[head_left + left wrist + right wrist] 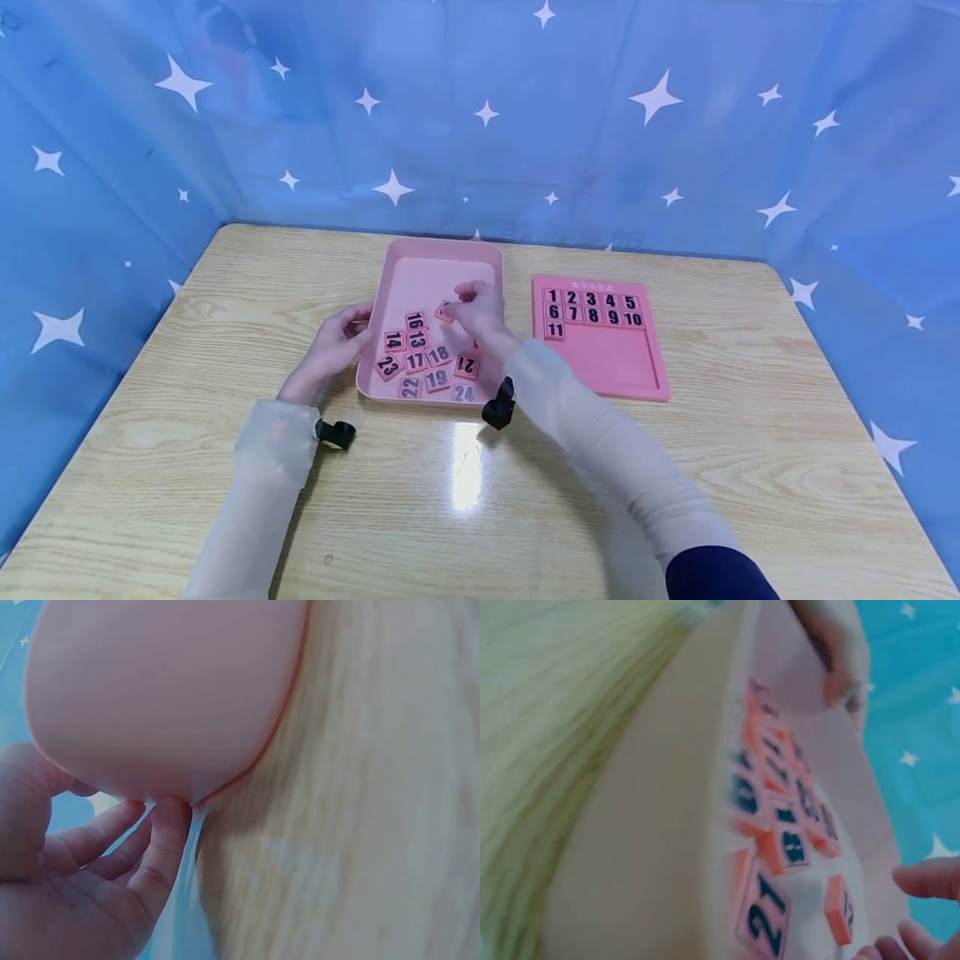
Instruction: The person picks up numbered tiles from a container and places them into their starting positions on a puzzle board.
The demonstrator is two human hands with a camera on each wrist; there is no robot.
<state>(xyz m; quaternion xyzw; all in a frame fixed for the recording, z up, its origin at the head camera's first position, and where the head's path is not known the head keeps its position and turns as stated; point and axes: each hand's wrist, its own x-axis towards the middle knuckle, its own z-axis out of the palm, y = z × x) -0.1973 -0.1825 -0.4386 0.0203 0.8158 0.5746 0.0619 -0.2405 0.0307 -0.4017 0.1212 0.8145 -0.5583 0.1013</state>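
1 small tile (446, 312) sat pinched in our right hand (480, 310) fingers: light, stiff, best edge-gripped. At 9 o'clock, our left hand (330, 350), fingers relaxed, touched the tray (390, 275).

Right hand (480, 312) hides its tile's (445, 312) number

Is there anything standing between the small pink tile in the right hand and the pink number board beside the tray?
Only the right wall of the pink plastic tray lies between the small pink number tile pinched by the right hand and the pink number board. The wooden table between them looks bare.
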